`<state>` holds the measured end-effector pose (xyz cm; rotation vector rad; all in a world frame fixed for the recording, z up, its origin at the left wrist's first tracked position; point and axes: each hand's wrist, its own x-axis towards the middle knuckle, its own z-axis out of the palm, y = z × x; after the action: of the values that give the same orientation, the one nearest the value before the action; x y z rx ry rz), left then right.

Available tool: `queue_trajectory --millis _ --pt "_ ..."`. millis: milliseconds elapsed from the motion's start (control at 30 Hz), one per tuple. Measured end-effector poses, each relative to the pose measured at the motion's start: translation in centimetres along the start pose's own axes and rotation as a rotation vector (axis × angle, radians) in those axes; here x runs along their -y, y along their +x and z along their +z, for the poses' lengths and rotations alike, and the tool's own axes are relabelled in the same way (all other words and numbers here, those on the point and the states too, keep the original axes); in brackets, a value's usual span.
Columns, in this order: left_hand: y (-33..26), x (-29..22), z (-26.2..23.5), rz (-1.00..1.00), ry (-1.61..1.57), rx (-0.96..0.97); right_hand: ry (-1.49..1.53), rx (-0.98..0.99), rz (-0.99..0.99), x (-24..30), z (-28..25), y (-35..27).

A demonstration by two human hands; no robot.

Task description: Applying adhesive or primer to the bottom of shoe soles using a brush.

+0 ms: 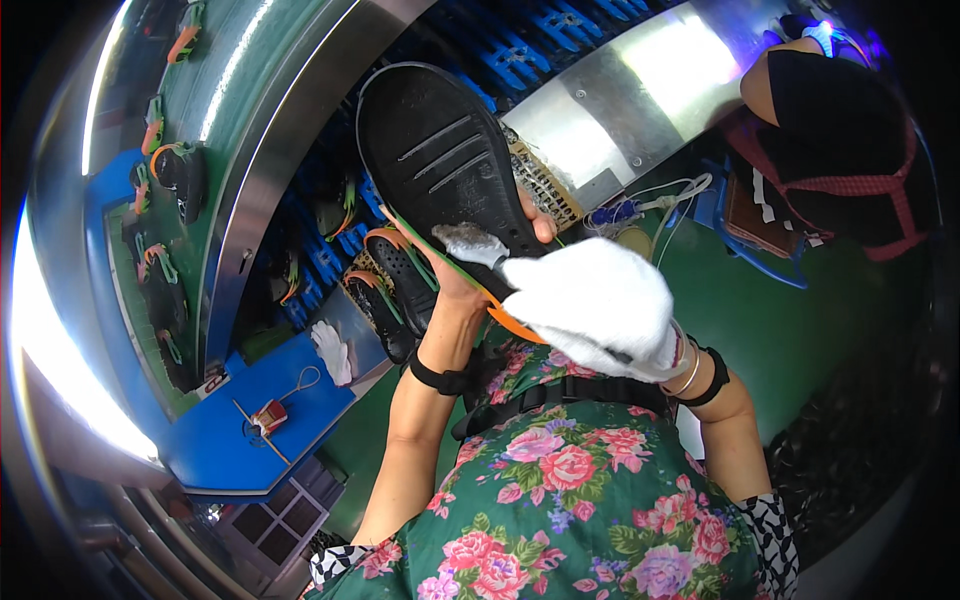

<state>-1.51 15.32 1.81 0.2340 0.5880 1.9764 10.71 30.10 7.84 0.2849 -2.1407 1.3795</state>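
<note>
Sole upward, a black shoe (440, 165) stands tilted above the left hand (470, 285), which grips it from below near the heel, the thumb showing on the sole's right edge. An orange and green rim of the shoe peeks out just under that hand's fingers. The right hand (600, 305), in a white glove, is clenched around a grey-white rag (468, 243) and presses it onto the heel part of the sole, just right of and touching the left hand. Both forearms carry black wrist straps, and a floral dress fills the view beneath them. To the left of the left hand, lower down, more black shoes with orange and green trim (395, 280) lie on blue slatted trays. Further left, a blue counter (240, 440) carries a spare white glove (332, 350) and a small red tool (268, 415). Well beyond the right hand, another person in a black top (850, 140) is bent over.
</note>
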Motion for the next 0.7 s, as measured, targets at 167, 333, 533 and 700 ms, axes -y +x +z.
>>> queue_trajectory --millis 167,333,533,700 --pt "0.5 0.3 -0.8 0.167 0.116 -0.014 0.286 0.051 0.161 -0.8 -0.8 0.0" --pt "0.6 0.0 0.0 0.264 0.091 -0.018 0.058 0.028 -0.007 -0.2 -0.1 -0.5" --pt "1.0 0.1 -0.6 0.268 0.044 -0.004 0.222 0.008 0.235 -0.5 -1.3 -0.5" --pt "1.5 -0.7 0.1 0.295 0.16 0.035 0.113 -0.016 0.134 0.2 -0.5 -1.0"
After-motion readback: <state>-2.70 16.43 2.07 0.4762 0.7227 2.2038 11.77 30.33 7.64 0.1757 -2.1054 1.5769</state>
